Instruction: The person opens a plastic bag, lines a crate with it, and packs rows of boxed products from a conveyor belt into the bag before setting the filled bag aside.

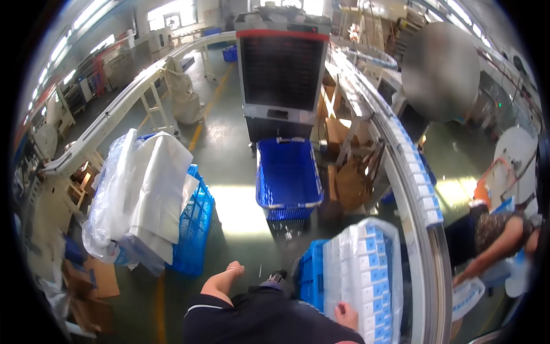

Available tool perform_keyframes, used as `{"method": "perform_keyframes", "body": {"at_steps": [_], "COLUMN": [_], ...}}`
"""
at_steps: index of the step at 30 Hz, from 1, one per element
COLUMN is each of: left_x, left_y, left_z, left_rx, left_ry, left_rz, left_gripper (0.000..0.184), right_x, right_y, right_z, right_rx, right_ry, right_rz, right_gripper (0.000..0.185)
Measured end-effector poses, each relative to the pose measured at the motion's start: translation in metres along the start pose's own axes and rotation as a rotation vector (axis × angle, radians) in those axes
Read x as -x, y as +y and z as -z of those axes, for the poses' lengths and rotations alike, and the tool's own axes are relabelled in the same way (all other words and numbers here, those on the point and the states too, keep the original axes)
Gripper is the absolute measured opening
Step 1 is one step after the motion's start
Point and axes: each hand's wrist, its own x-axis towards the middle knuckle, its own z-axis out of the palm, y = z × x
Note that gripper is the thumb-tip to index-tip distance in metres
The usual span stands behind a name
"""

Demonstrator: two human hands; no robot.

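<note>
I see the left hand's fingers (234, 267) curled in, visibly holding nothing; the right hand (345, 315) is at the bagged boxes (371, 269) by the crate (311, 275), its grip unclear to me. A sideways shove could tip that tall stack against the conveyor (421, 252).

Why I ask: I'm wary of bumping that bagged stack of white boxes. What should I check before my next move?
- Right hand at the white boxes: ok; firm contact, cannot tell.
- Left hand away from the boxes: ok.
- Boxes in clear plastic: ok; bag sealed, cannot tell.
- Blue basket ahead upright: ok.
- Co-worker beyond the rail: ok.
</note>
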Motion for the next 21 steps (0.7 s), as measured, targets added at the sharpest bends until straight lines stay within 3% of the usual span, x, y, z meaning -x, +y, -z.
{"method": "perform_keyframes", "body": {"at_steps": [2, 3, 4, 5, 7, 11, 15, 17, 18, 21], "left_x": [0.008, 0.033, 0.048, 0.063, 0.093, 0.102, 0.102, 0.107, 0.11, 0.106], "left_y": [-0.037, -0.041, -0.047, -0.051, -0.052, -0.067, -0.061, -0.045, -0.037, -0.024], "left_z": [-0.049, -0.063, -0.082, -0.102, -0.121, -0.121, -0.136, -0.136, -0.132, -0.129], "left_rx": [0.109, 0.028, 0.03, -0.062, 0.0, -0.05, -0.06, -0.143, -0.176, -0.206], "left_ry": [-0.233, -0.201, -0.323, -0.295, -0.357, -0.377, -0.329, -0.375, -0.393, -0.404], "left_rz": [-0.007, -0.094, -0.069, -0.164, -0.065, -0.17, -0.258, -0.267, -0.305, -0.314], "left_gripper": [0.034, 0.033, 0.043, 0.043, 0.044, 0.044, 0.045, 0.044, 0.045, 0.045], "right_x": [0.004, 0.003, 0.004, 0.004, 0.009, 0.03, 0.078, 0.102, 0.111, 0.128], "right_y": [-0.007, -0.008, -0.009, -0.013, -0.022, -0.021, 0.053, 0.107, 0.102, 0.126], "right_z": [0.015, 0.02, 0.024, 0.025, 0.016, -0.02, -0.066, -0.087, -0.071, -0.07], "right_rx": [-0.006, -0.007, -0.009, -0.01, -0.06, -0.167, -0.19, -0.51, -0.529, -0.502], "right_ry": [-0.038, -0.074, -0.11, -0.117, -0.162, -0.225, -0.428, -0.341, -0.34, -0.279], "right_rz": [0.036, 0.065, 0.093, 0.097, 0.113, 0.13, -0.073, -0.353, -0.494, -0.642], "right_gripper": [0.023, 0.022, 0.022, 0.022, 0.022, 0.024, 0.029, 0.024, 0.027, 0.027]}}
